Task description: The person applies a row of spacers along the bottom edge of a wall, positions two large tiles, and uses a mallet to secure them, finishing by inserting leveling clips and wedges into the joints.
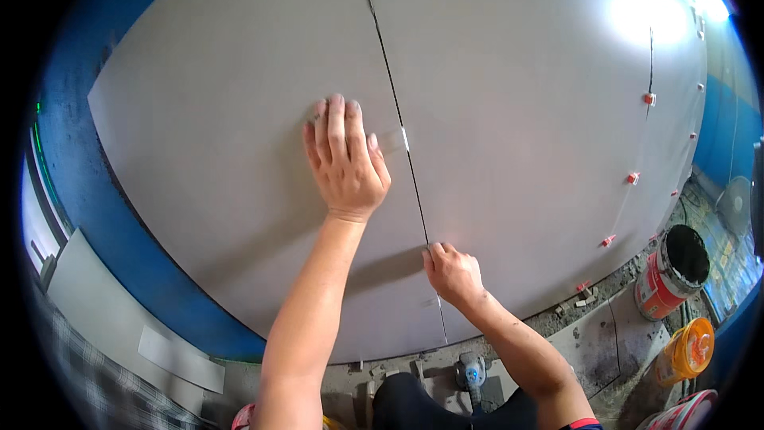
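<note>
Two large grey tiles meet at a dark narrow gap running from top to bottom; the left tile [215,87] lies under my left hand [348,159]. That hand is spread with its fingers pointing up and its palm against the surface. Beside its thumb, a white plastic clip [405,139] sits in the gap. Lower down, my right hand [452,271] is closed, its fingertips pressed at the gap next to the right tile [525,151]. Whatever those fingers pinch is hidden. Just below them, a small pale clip [437,301] shows in the gap.
Red-and-white levelling clips [633,178] line the seam at the right. A red bucket [659,287] with dark insides and an orange bucket [686,350] stand at the lower right. A blue-lit handheld tool [471,372] is near my legs. Offcuts [179,354] lean at the lower left.
</note>
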Demonstrator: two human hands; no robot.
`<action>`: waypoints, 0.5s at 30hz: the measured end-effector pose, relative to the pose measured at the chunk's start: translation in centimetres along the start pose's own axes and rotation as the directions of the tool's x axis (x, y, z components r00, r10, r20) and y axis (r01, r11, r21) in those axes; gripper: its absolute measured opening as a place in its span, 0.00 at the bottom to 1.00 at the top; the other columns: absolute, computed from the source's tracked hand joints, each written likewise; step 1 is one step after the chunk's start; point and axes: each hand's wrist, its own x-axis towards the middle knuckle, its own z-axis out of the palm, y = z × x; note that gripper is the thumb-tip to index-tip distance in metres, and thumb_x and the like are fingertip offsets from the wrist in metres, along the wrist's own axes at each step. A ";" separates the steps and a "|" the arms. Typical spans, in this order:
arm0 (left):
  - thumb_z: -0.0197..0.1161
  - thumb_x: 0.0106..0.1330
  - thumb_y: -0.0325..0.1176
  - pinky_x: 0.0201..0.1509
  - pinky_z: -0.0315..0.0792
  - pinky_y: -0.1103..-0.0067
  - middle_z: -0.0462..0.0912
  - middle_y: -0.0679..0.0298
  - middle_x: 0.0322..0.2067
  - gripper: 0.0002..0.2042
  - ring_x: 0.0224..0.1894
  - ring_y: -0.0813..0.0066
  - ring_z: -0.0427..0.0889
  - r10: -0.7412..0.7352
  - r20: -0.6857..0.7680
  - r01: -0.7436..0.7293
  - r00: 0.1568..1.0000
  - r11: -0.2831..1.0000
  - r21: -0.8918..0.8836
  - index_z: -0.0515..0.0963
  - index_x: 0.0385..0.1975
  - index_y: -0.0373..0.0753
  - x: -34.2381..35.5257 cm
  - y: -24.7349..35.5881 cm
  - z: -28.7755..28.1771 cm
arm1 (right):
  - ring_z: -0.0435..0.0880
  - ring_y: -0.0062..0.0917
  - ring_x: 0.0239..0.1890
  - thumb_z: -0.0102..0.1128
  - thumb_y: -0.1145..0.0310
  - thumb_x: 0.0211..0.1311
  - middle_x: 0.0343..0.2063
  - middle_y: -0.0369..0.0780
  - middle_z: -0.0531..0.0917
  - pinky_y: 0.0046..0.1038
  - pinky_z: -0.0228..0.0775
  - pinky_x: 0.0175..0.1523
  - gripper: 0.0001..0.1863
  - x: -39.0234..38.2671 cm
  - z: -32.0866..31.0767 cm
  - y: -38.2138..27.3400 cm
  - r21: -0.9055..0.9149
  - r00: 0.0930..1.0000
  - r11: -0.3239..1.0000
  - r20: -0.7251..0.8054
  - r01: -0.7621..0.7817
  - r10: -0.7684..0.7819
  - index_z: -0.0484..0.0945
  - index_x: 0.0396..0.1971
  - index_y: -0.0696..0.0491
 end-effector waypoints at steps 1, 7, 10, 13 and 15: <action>0.46 0.69 0.34 0.68 0.55 0.57 0.67 0.51 0.60 0.21 0.65 0.51 0.64 -0.006 0.008 0.006 1.000 1.000 -0.012 0.69 0.58 0.30 0.0 0.1 0.0 | 0.81 0.40 0.20 0.54 0.58 0.65 0.19 0.44 0.78 0.37 0.75 0.25 0.16 0.1 0.1 0.5 0.010 0.999 0.999 0.012 0.038 -0.038 0.71 0.22 0.54; 0.48 0.67 0.32 0.68 0.55 0.57 0.67 0.51 0.61 0.20 0.65 0.49 0.64 -0.031 -0.021 0.029 0.999 0.996 -0.088 0.69 0.57 0.30 -0.8 0.3 -0.3 | 0.77 0.38 0.15 0.57 0.62 0.62 0.15 0.42 0.75 0.36 0.72 0.20 0.15 1.5 -2.6 0.7 -0.070 0.969 0.968 -0.039 0.240 -0.243 0.69 0.19 0.53; 0.49 0.67 0.31 0.69 0.55 0.57 0.67 0.50 0.61 0.20 0.65 0.49 0.63 -0.013 0.038 0.021 0.999 0.973 -0.231 0.68 0.57 0.30 -0.7 -0.2 -1.1 | 0.76 0.36 0.14 0.58 0.60 0.62 0.14 0.40 0.74 0.35 0.69 0.18 0.17 6.4 -8.2 -2.7 -0.056 0.945 0.969 -0.216 0.240 -0.246 0.67 0.18 0.52; 0.52 0.66 0.31 0.69 0.56 0.57 0.66 0.49 0.61 0.22 0.66 0.49 0.62 0.009 0.099 0.039 0.995 0.880 -0.474 0.67 0.58 0.30 -1.2 -2.0 -2.0 | 0.74 0.35 0.12 0.59 0.59 0.63 0.12 0.38 0.73 0.34 0.65 0.17 0.19 11.7 -9.5 -6.1 -0.103 0.880 0.970 -0.408 0.220 -0.244 0.66 0.16 0.52; 0.53 0.66 0.32 0.69 0.56 0.57 0.65 0.47 0.61 0.23 0.67 0.48 0.61 -0.066 0.084 0.095 0.994 0.904 -0.418 0.65 0.59 0.30 -1.7 -3.2 -4.0 | 0.73 0.34 0.12 0.58 0.60 0.64 0.12 0.38 0.72 0.34 0.64 0.17 0.20 13.9 -8.4 -5.1 -0.208 0.886 0.962 -0.391 0.177 -0.248 0.65 0.16 0.53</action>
